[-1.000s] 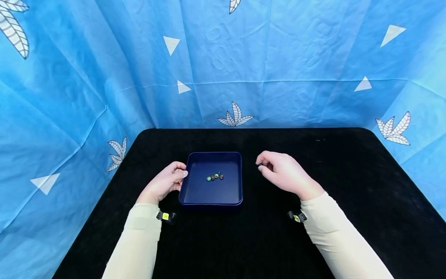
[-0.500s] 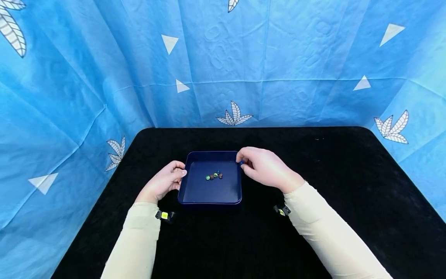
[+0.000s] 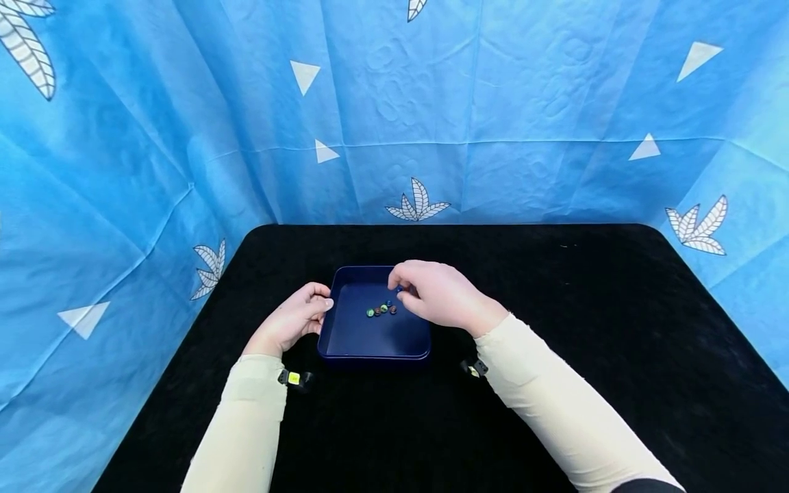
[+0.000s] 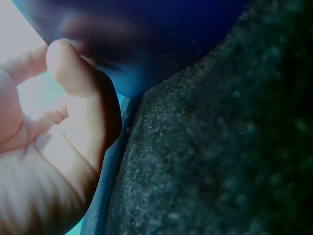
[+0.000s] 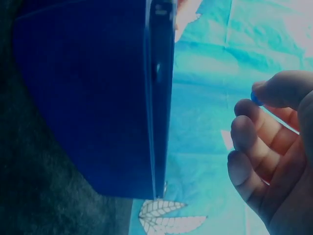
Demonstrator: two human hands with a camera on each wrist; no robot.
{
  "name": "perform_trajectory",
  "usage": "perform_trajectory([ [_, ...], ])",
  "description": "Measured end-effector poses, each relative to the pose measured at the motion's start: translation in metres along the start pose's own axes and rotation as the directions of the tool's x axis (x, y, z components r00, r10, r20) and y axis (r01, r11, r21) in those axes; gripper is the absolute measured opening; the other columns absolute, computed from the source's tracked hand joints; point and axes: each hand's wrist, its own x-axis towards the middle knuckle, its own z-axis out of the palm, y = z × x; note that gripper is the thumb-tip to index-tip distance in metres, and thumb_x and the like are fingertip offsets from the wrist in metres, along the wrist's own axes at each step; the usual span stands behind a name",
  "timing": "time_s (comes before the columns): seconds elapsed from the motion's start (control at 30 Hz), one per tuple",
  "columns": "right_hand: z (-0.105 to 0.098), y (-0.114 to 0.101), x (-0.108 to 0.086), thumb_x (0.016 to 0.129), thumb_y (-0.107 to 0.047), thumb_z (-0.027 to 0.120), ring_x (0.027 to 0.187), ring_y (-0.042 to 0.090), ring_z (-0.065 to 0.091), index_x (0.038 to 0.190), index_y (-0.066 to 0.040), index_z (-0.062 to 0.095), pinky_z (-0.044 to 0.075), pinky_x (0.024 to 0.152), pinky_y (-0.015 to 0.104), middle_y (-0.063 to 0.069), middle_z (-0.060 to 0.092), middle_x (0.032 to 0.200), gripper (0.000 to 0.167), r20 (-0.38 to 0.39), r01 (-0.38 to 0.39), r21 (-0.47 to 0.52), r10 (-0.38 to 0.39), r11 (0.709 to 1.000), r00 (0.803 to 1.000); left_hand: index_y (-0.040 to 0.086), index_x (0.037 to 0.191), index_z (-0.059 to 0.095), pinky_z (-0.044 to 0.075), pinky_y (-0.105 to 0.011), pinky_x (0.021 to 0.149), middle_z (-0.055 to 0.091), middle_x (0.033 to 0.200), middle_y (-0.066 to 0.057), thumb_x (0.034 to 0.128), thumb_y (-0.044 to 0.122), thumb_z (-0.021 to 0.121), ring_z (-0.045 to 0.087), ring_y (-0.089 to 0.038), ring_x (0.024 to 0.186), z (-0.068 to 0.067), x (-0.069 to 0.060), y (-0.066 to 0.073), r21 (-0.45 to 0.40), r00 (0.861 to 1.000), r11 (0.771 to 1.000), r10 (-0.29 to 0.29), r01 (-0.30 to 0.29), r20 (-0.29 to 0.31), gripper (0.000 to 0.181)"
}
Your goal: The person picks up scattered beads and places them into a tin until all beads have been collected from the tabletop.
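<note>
A square dark blue tray [image 3: 376,346] lies on the black table, its far right part hidden behind my right hand. Several small marbles, green, brown and blue, form a cluster on its floor; one is a green marble [image 3: 370,313]. My left hand [image 3: 292,320] grips the tray's left wall, thumb at the rim and fingers outside. Above the tray's right side, my right hand [image 3: 440,294] pinches a blue marble [image 5: 256,99] between thumb and index finger. In the right wrist view its other fingers curve loosely, and the tray's outer wall [image 5: 93,98] appears at left.
The black-covered table [image 3: 592,329] extends right of the tray and in front of it. A blue curtain [image 3: 394,103] with leaf and triangle prints hangs behind the table and along its sides. Each wrist wears a small camera, such as the left wrist camera [image 3: 296,378].
My right hand has moved left with the blue marble, from beside the tray, past its right rim, to above its inside. My left hand has stayed on the tray's left wall.
</note>
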Motion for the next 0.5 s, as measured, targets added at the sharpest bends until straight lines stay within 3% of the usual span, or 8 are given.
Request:
perform_trajectory([
  [0.5, 0.007, 0.003, 0.022, 0.098, -0.020, 0.063, 0.077, 0.008, 0.053, 0.110, -0.026, 0.066, 0.048, 0.071, 0.030, -0.012, 0.056, 0.089, 0.014, 0.060, -0.085, -0.048, 0.087, 0.995, 0.994, 0.003, 0.127, 0.038, 0.052, -0.027, 0.060, 0.056, 0.095, -0.010, 0.1020, 0.011, 0.055, 0.055, -0.013, 0.067, 0.001, -0.001, 0.002, -0.002, 1.000, 1.000, -0.004, 0.004, -0.008, 0.031],
])
